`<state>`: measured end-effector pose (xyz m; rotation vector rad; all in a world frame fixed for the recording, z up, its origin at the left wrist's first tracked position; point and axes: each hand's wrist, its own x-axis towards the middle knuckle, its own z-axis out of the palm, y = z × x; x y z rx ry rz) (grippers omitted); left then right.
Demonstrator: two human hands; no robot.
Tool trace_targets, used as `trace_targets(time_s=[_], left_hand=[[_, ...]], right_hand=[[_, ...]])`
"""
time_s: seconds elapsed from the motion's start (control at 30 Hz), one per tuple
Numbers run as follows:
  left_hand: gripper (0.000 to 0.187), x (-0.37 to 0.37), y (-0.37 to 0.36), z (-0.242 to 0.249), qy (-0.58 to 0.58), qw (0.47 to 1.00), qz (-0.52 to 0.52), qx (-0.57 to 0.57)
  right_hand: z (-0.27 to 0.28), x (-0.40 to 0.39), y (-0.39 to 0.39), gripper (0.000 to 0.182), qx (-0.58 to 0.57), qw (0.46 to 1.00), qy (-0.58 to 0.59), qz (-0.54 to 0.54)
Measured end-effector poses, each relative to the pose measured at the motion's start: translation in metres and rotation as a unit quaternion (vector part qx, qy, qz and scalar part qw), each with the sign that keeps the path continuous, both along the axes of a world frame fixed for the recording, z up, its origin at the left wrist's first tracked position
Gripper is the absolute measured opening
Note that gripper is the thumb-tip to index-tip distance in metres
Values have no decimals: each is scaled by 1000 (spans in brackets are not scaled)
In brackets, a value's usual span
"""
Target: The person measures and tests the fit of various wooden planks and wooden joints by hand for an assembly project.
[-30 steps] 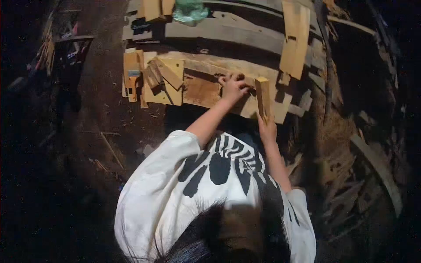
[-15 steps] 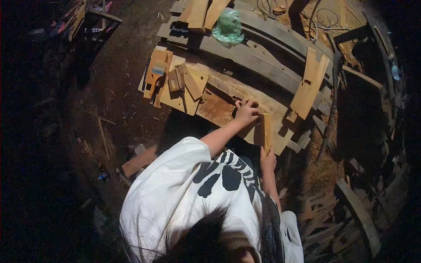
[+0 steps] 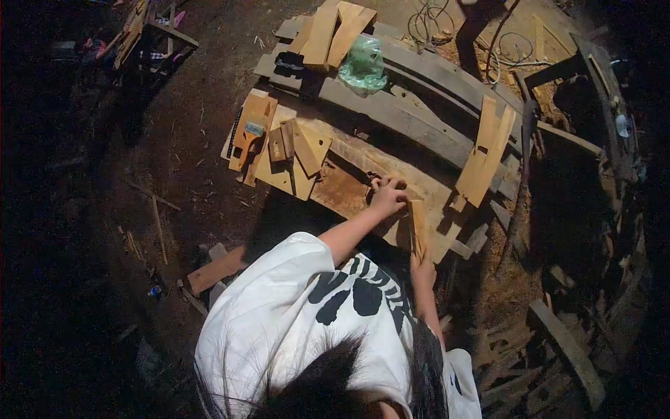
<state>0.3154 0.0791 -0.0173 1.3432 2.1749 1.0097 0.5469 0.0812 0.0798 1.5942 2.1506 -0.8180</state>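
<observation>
My left hand (image 3: pixel 389 197) rests over the work board, its fingers curled near the far end of a narrow wood strip (image 3: pixel 417 227). Whatever lies under those fingers is hidden. My right hand (image 3: pixel 422 271) grips the near end of the strip, which points away from my body. Left of my left hand is a reddish-brown patch (image 3: pixel 340 187) on the board. Farther left, small wood blocks (image 3: pixel 283 143) lie on a pale plywood piece (image 3: pixel 279 174), beside a flat brush (image 3: pixel 250 136) with an orange handle.
Grey planks (image 3: pixel 412 112) run behind the board, with a green plastic bag (image 3: pixel 363 64) and light boards (image 3: pixel 321 35) on them. Long boards (image 3: pixel 486 153) lie at the right. Scrap wood (image 3: pixel 569 353) and a reddish plank (image 3: pixel 216 271) are on the ground.
The whole scene sits slightly lower in the view. Both hands keep nearly the same places relative to the board, and the right one still holds the strip.
</observation>
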Motion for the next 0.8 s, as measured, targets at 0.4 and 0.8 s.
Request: trace_targets(time_s=[0.4, 0.8], left_hand=[[17, 1, 3, -5, -10, 1000, 5, -16], [16, -3, 3, 8, -11, 998, -16, -51]], right_hand=[[2, 1, -7, 51, 47, 997, 46, -35], [-2, 7, -6, 54, 17, 999, 14, -36]])
